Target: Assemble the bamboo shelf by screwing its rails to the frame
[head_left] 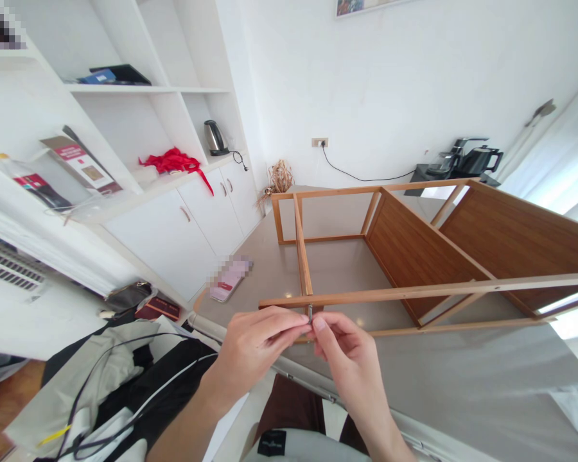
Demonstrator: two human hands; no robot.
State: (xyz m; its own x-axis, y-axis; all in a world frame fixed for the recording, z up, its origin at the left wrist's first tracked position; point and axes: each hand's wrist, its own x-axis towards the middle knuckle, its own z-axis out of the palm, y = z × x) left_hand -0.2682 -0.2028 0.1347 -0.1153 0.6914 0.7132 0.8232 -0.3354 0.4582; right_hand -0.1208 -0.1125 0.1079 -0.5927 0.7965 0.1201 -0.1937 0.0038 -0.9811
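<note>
A small metal screw points up against the near rail of the wooden frame. My left hand pinches it from the left between thumb and forefinger. From the other side, the thumb and fingers of my right hand close on the screw's lower end, so the fingertips of both hands almost meet. Fingers cover the lower end of the screw. The frame has brown slatted panels and lies on its side across the grey table. A crossbar joins the near rail just above my hands.
A phone lies on the table left of the frame. Dried plants and a black coffee maker stand toward the back. White shelves hold a kettle and red ribbon. Clothes and cables are heaped at lower left.
</note>
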